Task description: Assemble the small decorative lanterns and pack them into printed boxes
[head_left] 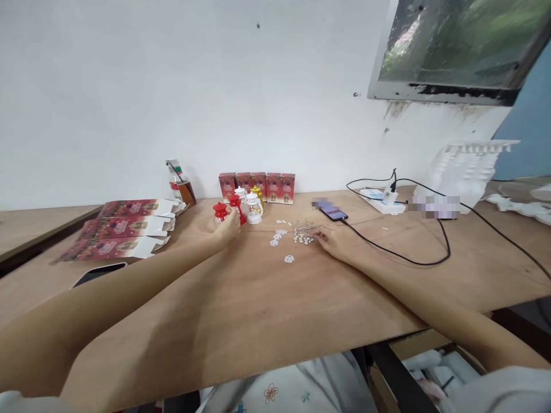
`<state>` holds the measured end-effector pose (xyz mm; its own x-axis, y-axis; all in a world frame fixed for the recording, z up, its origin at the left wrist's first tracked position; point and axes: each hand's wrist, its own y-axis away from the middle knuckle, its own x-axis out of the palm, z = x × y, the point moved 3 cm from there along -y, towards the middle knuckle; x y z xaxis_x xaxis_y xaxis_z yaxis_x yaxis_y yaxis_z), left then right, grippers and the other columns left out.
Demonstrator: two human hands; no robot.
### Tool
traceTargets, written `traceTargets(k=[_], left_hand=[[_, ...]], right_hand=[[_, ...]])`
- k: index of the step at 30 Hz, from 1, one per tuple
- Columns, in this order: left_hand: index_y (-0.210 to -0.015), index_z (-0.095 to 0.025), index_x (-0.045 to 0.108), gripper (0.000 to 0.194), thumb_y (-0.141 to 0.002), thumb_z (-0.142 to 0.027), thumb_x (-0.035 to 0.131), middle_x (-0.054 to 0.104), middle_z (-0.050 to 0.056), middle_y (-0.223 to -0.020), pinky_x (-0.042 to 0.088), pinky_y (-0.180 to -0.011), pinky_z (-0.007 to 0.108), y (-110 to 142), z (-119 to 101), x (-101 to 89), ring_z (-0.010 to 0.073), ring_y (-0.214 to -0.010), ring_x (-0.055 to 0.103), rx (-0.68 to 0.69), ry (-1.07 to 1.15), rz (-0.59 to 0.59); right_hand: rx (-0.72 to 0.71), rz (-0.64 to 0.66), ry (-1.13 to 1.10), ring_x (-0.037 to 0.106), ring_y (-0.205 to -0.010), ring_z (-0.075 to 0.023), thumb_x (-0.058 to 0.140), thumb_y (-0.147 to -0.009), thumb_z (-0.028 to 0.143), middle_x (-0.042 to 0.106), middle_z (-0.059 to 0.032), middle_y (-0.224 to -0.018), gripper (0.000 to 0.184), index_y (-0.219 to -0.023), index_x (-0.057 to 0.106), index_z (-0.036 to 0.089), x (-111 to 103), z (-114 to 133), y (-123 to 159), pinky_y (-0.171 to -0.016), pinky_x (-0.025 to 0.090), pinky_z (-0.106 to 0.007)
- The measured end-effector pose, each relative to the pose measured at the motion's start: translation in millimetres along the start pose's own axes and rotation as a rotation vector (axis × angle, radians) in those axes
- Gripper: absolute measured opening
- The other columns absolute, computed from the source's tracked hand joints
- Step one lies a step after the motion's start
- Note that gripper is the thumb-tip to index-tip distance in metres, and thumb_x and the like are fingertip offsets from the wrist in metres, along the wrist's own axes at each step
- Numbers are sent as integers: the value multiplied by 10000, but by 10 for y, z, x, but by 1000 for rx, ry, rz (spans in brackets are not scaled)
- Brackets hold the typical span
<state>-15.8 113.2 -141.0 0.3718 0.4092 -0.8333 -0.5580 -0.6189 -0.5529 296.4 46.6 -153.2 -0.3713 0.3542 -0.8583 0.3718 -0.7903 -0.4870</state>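
My left hand (229,228) is closed against a small red lantern (236,205), its fingers partly hiding the lantern. Just left of it stands a second red lantern (220,212) with a clear body. White lanterns (253,210) and a gold lantern (258,195) are grouped to the right. On the tabletop, my right hand (329,241) has its fingertips pinched together at the edge of a pile of thin wire pieces (305,227); what they hold is too small to make out. Small white round pieces (303,240) and flat white pieces (278,236) lie beside the pile.
Several red printed boxes (274,188) stand along the wall. Flattened red cartons (124,226) lie at left, near a bottle of brown liquid (183,186) and a phone (97,273). Another phone (332,210) with a black cable (400,258) lies at right, near a white charger (390,198).
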Motion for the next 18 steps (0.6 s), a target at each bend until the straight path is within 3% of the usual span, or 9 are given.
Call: traceTargets(k=[3, 6, 9, 11, 14, 18], left_hand=[[-1013, -162, 657, 324, -854, -301, 412, 655, 177, -856, 330, -906, 655, 23, -55, -81, 376, -1011, 564, 18, -108, 77], [-980, -148, 668, 288, -851, -224, 422, 651, 203, -890, 375, -869, 624, 7, -168, -244, 384, -1013, 568, 46, -197, 147], [-982, -117, 654, 234, -844, -191, 479, 617, 223, -1021, 447, -834, 517, -27, -394, -415, 365, -1038, 569, 141, -334, 268], [-1075, -106, 603, 302, -827, -276, 571, 584, 209, -1103, 490, -785, 431, -9, -578, -487, 333, -1004, 594, 180, -389, 340], [-1205, -135, 499, 455, -842, -398, 570, 569, 163, -1168, 515, -743, 355, 107, -833, -515, 272, -958, 623, 112, -165, 239], [-1200, -176, 471, 464, -835, -439, 585, 597, 119, -1166, 487, -887, 355, 343, -1045, -390, 247, -1065, 589, 81, 319, -55]], right_hand=[[30, -77, 51, 619, -869, -196, 499, -857, 143, 691, -68, -923, 196, -966, 656, 186, 54, -45, -31, -788, 447, -307], [-75, -195, 70, 579, -956, -226, 505, -862, 170, 663, -91, -969, 168, -955, 645, 177, 157, -40, -46, -847, 429, -342], [-213, -202, 9, 560, -939, -217, 501, -894, 236, 645, -82, -957, 162, -940, 650, 192, 277, 40, -64, -844, 421, -349], [-277, -173, 4, 545, -944, -217, 502, -905, 267, 634, -81, -968, 181, -956, 662, 199, 326, 128, -86, -838, 409, -353], [-299, -143, 71, 517, -955, -230, 518, -901, 289, 611, -90, -976, 210, -1013, 677, 209, 344, 255, -131, -813, 384, -355], [-293, -87, 164, 494, -922, -231, 533, -890, 278, 598, -94, -955, 199, -936, 715, 215, 343, 350, -179, -783, 344, -354]])
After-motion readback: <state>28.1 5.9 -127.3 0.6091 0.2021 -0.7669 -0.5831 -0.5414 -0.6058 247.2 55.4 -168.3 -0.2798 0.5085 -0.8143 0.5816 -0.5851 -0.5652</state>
